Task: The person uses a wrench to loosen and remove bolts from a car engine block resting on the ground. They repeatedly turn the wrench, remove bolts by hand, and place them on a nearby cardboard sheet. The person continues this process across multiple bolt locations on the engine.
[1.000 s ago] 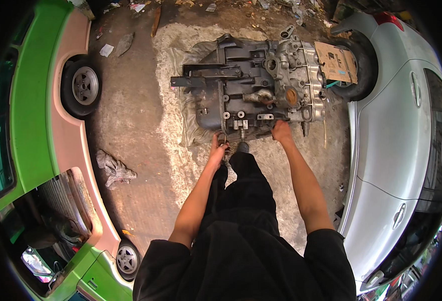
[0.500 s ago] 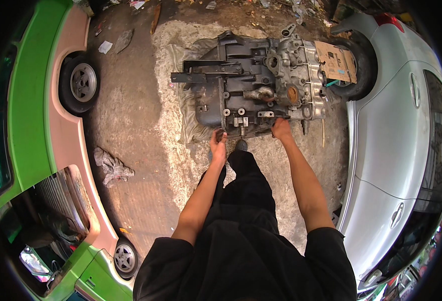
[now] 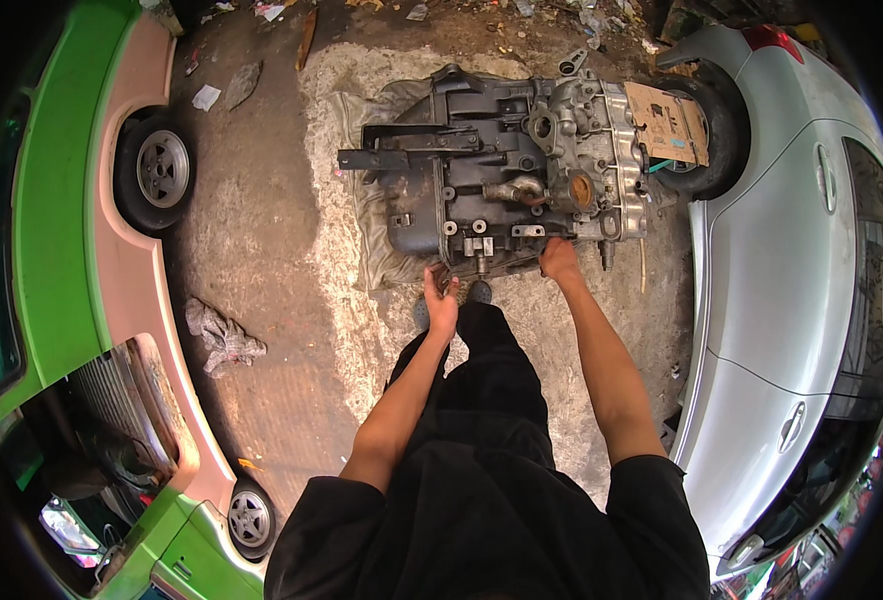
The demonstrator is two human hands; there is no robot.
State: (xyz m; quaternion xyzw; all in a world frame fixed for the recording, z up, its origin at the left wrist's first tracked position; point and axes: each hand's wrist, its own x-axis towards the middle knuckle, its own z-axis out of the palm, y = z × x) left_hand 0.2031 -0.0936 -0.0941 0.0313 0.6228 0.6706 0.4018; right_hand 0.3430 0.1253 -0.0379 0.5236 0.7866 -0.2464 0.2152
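Observation:
A large engine (image 3: 511,165) with a dark block and grey metal castings lies on a crumpled tan sheet (image 3: 369,262) on the ground ahead of me. My left hand (image 3: 441,300) is at its near edge, left of the middle, thumb and fingers apart beside the dark metal. What the fingertips touch is hard to make out. My right hand (image 3: 560,260) is closed in a fist against the engine's near side, further right, below a small bracket. Whatever lies inside that fist is hidden.
A green and pink vehicle (image 3: 61,210) stands at the left, a silver car (image 3: 771,290) at the right. Cardboard (image 3: 666,123) leans by the silver car's wheel. A grey rag (image 3: 223,335) lies on the floor at left, with litter at the far side. My shoes stand close to the engine.
My left hand's thumb and fingers have spread a little, from curled to apart. My right fist stays at the same spot on the engine. The whole view shifts slightly.

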